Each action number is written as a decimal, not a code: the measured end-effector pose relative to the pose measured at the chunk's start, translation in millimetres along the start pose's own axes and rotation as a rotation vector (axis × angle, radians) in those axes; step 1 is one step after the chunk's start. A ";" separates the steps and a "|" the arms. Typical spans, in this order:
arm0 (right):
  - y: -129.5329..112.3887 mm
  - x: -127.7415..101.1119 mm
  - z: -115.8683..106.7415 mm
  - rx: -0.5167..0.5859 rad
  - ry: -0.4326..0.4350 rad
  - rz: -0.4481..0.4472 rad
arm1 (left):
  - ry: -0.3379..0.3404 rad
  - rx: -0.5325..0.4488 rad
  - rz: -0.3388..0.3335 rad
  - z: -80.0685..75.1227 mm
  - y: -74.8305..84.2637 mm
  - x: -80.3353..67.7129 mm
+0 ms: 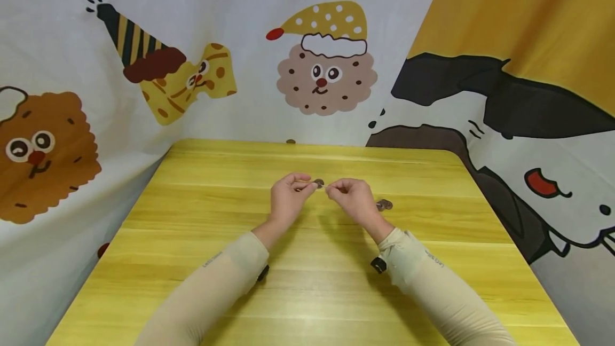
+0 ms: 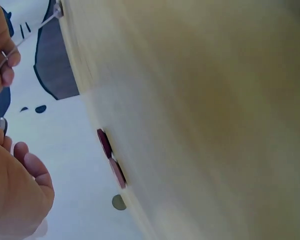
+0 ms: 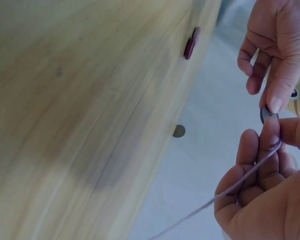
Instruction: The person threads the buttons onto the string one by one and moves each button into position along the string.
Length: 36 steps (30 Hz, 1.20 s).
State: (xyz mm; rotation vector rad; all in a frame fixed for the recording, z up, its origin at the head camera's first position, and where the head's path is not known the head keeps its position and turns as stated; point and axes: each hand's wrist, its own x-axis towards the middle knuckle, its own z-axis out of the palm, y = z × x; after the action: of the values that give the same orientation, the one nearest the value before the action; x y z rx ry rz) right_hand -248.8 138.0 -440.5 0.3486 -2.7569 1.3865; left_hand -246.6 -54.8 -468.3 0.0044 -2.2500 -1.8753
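In the head view, my left hand (image 1: 287, 197) pinches a dark round button (image 1: 319, 182) between thumb and fingertips, above the table. Close beside it my right hand (image 1: 354, 199) pinches a thin pale string, its fingertips right at the button. From those fingers the string (image 3: 225, 187) runs across the right palm and away in the right wrist view. The left wrist view shows it leading to a dark button (image 2: 59, 9) at the table's surface. Several brown buttons (image 1: 384, 205) lie together beside the right wrist.
Two dark red buttons (image 2: 111, 159) lie on the table in the left wrist view, touching or nearly so. The yellow wooden table (image 1: 307, 292) has rounded far corners. A cartoon-printed cloth (image 1: 250, 105) hangs behind it and along both sides.
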 end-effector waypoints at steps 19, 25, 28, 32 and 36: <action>1.3 -0.8 4.1 0.015 0.058 0.020 | 0.041 0.048 0.115 9.5 1.8 -6.7; 2.6 -1.7 6.4 -0.015 0.071 0.008 | 0.033 0.103 0.173 11.0 2.8 -9.5; 3.2 -1.4 7.4 -0.039 0.083 0.005 | 0.029 0.126 0.207 11.6 4.0 -11.6; 4.0 -1.0 7.9 -0.058 0.084 -0.005 | 0.030 0.151 0.246 12.1 4.9 -13.3; 5.9 -0.1 7.2 -0.058 0.039 -0.055 | 0.008 0.155 0.237 10.3 4.7 -13.6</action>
State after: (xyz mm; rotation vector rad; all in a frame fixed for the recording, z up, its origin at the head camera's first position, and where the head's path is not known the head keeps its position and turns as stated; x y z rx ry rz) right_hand -249.5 135.7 -449.5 0.3869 -2.7278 1.2840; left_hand -234.4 -42.1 -467.6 -0.2199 -2.2716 -1.5763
